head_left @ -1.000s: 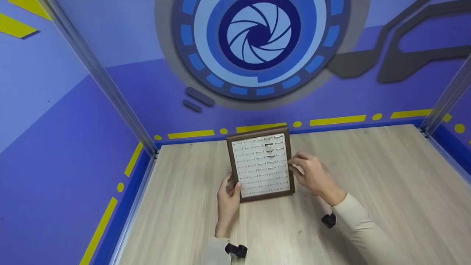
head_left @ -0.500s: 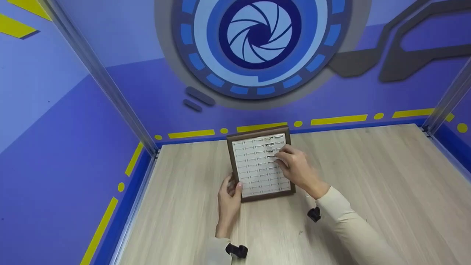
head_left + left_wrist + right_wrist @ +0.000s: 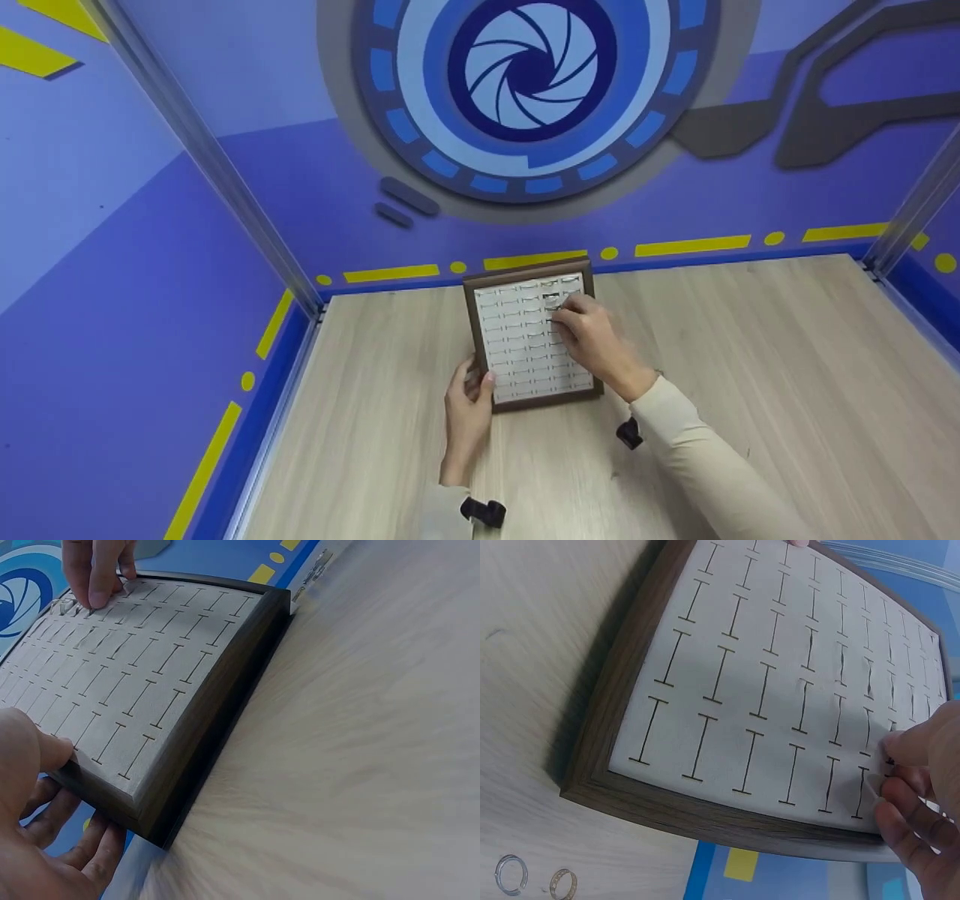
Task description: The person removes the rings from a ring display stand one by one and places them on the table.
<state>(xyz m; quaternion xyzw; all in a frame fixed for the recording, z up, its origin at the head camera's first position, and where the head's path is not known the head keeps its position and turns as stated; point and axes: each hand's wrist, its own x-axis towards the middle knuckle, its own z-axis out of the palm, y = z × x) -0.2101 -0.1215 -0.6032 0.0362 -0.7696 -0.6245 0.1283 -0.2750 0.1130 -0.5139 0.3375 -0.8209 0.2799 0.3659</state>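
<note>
Desk (image 3: 360,420): pale wood grain; blue patterned wall (image 3: 300,195) behind.
Tray (image 3: 529,273): brown frame, tilted face toward the person, mid-desk near the wall.
Insert (image 3: 525,379): white, with rows of I-shaped slots.
Right hand (image 3: 600,345): fingers bunched, tips at the slots in the insert's upper right; cannot tell whether anything is pinched.
Left hand (image 3: 466,412): fingers curled around the tray's lower-left edge, thumb in front.
Rings: one silvery (image 3: 500,875), one golden (image 3: 555,884), on the desk near the tray.
Sleeves (image 3: 720,472): pale.
</note>
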